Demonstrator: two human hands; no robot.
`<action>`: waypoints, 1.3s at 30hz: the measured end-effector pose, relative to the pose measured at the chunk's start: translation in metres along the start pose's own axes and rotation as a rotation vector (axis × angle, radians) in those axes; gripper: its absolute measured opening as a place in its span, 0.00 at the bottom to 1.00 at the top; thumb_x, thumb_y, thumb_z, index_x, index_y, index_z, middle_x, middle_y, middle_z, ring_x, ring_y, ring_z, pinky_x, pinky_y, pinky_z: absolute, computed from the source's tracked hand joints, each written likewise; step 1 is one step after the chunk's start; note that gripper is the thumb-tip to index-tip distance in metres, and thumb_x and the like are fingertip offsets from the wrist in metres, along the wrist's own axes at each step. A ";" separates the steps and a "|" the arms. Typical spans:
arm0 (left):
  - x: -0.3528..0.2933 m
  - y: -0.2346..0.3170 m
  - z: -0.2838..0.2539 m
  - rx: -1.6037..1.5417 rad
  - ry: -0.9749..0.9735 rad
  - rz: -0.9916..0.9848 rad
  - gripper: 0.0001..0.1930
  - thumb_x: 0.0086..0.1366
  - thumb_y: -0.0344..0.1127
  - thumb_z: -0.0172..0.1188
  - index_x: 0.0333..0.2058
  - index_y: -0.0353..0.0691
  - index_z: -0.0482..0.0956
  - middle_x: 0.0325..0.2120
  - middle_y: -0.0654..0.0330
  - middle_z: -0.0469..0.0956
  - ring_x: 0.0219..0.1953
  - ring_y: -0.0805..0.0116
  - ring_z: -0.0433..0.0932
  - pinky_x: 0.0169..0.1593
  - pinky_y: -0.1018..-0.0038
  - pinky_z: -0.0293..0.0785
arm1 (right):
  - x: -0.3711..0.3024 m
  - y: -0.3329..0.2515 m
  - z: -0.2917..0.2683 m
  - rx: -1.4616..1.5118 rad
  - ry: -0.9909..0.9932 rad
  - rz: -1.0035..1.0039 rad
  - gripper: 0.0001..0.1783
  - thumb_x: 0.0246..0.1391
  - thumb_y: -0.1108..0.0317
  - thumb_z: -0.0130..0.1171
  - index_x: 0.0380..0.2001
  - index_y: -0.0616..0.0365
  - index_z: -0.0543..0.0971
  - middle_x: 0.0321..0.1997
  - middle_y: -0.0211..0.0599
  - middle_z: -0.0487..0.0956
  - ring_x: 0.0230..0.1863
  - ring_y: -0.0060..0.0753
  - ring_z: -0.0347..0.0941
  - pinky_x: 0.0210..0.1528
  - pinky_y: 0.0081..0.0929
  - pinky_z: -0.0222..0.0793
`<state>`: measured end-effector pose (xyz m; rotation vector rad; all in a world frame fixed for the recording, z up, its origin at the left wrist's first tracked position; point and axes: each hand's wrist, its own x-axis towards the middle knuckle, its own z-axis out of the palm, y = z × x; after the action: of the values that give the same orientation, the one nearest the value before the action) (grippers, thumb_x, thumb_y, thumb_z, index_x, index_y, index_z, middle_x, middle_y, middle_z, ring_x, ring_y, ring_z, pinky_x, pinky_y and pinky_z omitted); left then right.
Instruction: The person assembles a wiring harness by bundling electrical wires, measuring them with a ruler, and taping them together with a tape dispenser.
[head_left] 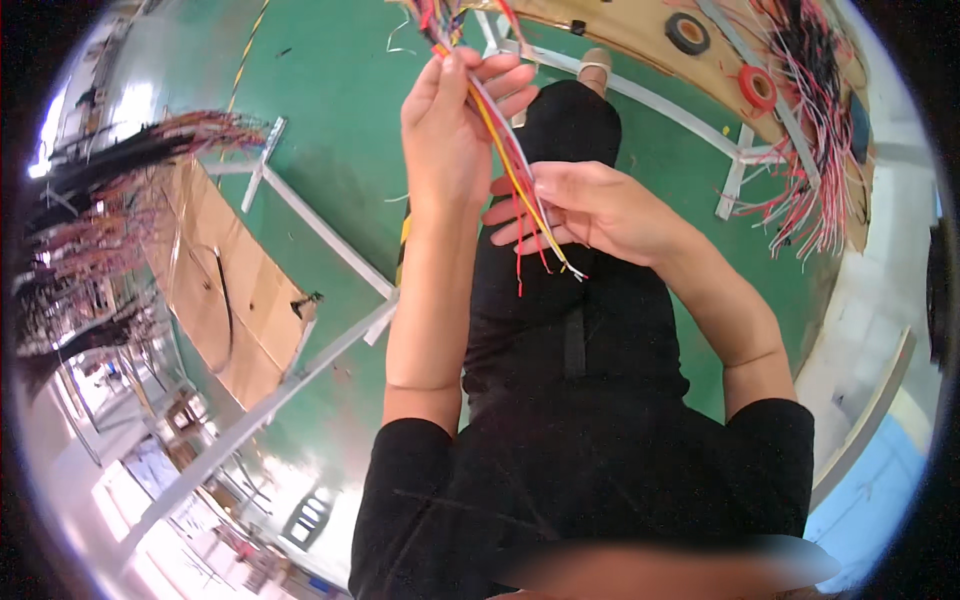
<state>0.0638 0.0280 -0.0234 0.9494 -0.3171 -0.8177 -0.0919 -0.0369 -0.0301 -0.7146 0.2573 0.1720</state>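
A bundle of thin wires (503, 140), red, yellow and white, hangs between my two hands, its loose ends pointing down toward my lap. Near the top of the view, my left hand (445, 135) pinches the bundle between thumb and curled fingers, beside an orange-red band. Above that hand, a thicker tangle of coloured wires (440, 18) runs up out of view. Lower and to the right, my right hand (615, 208) has its thumb on the wires and its fingers fanned behind them. The wire tips, some showing bare ends, dangle below its fingers.
A cardboard-topped bench (630, 22) at the top right bears a black tape roll (688, 34), a red tape roll (757, 88) and a heap of wires (815, 130). On the left are a white metal frame (325, 235), a cardboard sheet (235, 300) and dark wire bundles (110, 165).
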 end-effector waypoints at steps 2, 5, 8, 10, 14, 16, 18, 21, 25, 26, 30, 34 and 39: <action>0.002 0.000 -0.001 -0.017 -0.021 -0.006 0.10 0.72 0.35 0.44 0.39 0.35 0.71 0.38 0.49 0.78 0.40 0.58 0.80 0.46 0.61 0.79 | 0.001 0.002 0.005 0.018 0.001 -0.016 0.26 0.67 0.60 0.40 0.58 0.72 0.62 0.51 0.52 0.74 0.52 0.43 0.74 0.55 0.35 0.70; 0.001 0.002 0.003 0.001 -0.002 0.010 0.12 0.72 0.36 0.41 0.38 0.34 0.70 0.37 0.47 0.78 0.40 0.57 0.80 0.45 0.62 0.79 | 0.001 0.003 0.009 0.025 -0.004 -0.006 0.25 0.67 0.62 0.40 0.58 0.71 0.62 0.49 0.51 0.75 0.51 0.43 0.74 0.55 0.37 0.71; 0.000 0.006 0.006 -0.010 0.001 0.010 0.12 0.73 0.36 0.40 0.37 0.34 0.70 0.37 0.47 0.78 0.39 0.57 0.81 0.44 0.63 0.80 | 0.000 0.002 0.012 0.019 0.004 -0.009 0.24 0.67 0.64 0.41 0.58 0.71 0.62 0.49 0.50 0.75 0.51 0.42 0.74 0.55 0.39 0.71; -0.005 0.008 0.006 -0.002 -0.008 -0.043 0.12 0.73 0.36 0.41 0.38 0.34 0.69 0.36 0.48 0.78 0.39 0.58 0.81 0.44 0.63 0.80 | 0.000 0.003 0.013 -0.062 0.093 0.004 0.24 0.67 0.62 0.40 0.58 0.71 0.63 0.50 0.48 0.75 0.52 0.41 0.74 0.55 0.38 0.71; -0.021 0.017 0.000 -0.076 -0.122 -0.125 0.12 0.73 0.38 0.41 0.38 0.34 0.68 0.35 0.49 0.78 0.34 0.61 0.82 0.40 0.68 0.81 | 0.017 -0.028 -0.021 -0.179 0.380 -0.347 0.24 0.66 0.58 0.42 0.53 0.67 0.70 0.50 0.42 0.76 0.51 0.33 0.74 0.54 0.30 0.70; -0.033 0.022 0.002 -0.104 -0.125 -0.144 0.12 0.73 0.37 0.40 0.37 0.35 0.69 0.31 0.50 0.79 0.33 0.60 0.82 0.38 0.69 0.82 | 0.028 -0.050 -0.017 -0.248 0.406 -0.388 0.23 0.66 0.58 0.43 0.52 0.67 0.72 0.48 0.41 0.77 0.49 0.31 0.75 0.52 0.28 0.71; -0.041 0.024 0.004 -0.106 -0.235 -0.236 0.13 0.73 0.38 0.41 0.37 0.35 0.69 0.32 0.49 0.79 0.33 0.60 0.82 0.38 0.69 0.82 | 0.039 -0.066 -0.005 -0.285 0.250 -0.465 0.20 0.65 0.60 0.45 0.49 0.66 0.74 0.45 0.40 0.78 0.47 0.30 0.75 0.51 0.26 0.71; -0.045 0.029 0.007 -0.138 -0.252 -0.271 0.14 0.73 0.39 0.40 0.38 0.34 0.70 0.32 0.49 0.79 0.32 0.60 0.82 0.38 0.70 0.81 | 0.051 -0.075 0.006 -0.299 0.214 -0.429 0.16 0.62 0.63 0.51 0.46 0.65 0.76 0.41 0.41 0.80 0.43 0.30 0.77 0.48 0.25 0.73; -0.046 0.035 0.004 -0.138 -0.258 -0.279 0.16 0.73 0.41 0.40 0.39 0.32 0.70 0.32 0.49 0.79 0.32 0.60 0.82 0.38 0.71 0.81 | 0.055 -0.077 0.018 -0.325 0.191 -0.445 0.12 0.61 0.65 0.54 0.43 0.61 0.76 0.40 0.45 0.81 0.39 0.31 0.79 0.43 0.25 0.76; -0.046 0.035 0.003 -0.146 -0.249 -0.281 0.16 0.73 0.41 0.40 0.39 0.32 0.70 0.32 0.49 0.79 0.32 0.60 0.82 0.38 0.71 0.81 | 0.055 -0.077 0.020 -0.342 0.205 -0.457 0.12 0.61 0.65 0.54 0.43 0.60 0.76 0.40 0.45 0.81 0.39 0.32 0.79 0.42 0.25 0.77; -0.047 0.034 -0.002 -0.187 -0.269 -0.282 0.15 0.72 0.40 0.44 0.40 0.32 0.70 0.32 0.49 0.79 0.32 0.61 0.82 0.37 0.70 0.82 | 0.060 -0.077 0.021 -0.378 0.204 -0.467 0.11 0.61 0.64 0.53 0.42 0.59 0.75 0.38 0.45 0.81 0.38 0.33 0.80 0.41 0.25 0.77; -0.047 0.033 -0.002 -0.211 -0.267 -0.286 0.15 0.72 0.41 0.43 0.40 0.32 0.70 0.33 0.49 0.79 0.33 0.61 0.82 0.38 0.70 0.82 | 0.060 -0.077 0.021 -0.382 0.210 -0.438 0.11 0.62 0.64 0.53 0.42 0.59 0.75 0.37 0.44 0.81 0.37 0.32 0.79 0.41 0.25 0.77; -0.046 0.031 0.004 -0.146 -0.225 -0.301 0.14 0.72 0.40 0.42 0.40 0.34 0.70 0.33 0.50 0.79 0.33 0.60 0.82 0.38 0.66 0.82 | 0.060 -0.078 0.010 -0.382 0.206 -0.468 0.09 0.61 0.66 0.53 0.41 0.59 0.75 0.36 0.48 0.82 0.34 0.32 0.80 0.39 0.25 0.77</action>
<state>0.0452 0.0695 0.0088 0.7781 -0.3077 -1.2125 -0.0139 -0.0838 0.0087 -1.1535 0.2487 -0.3086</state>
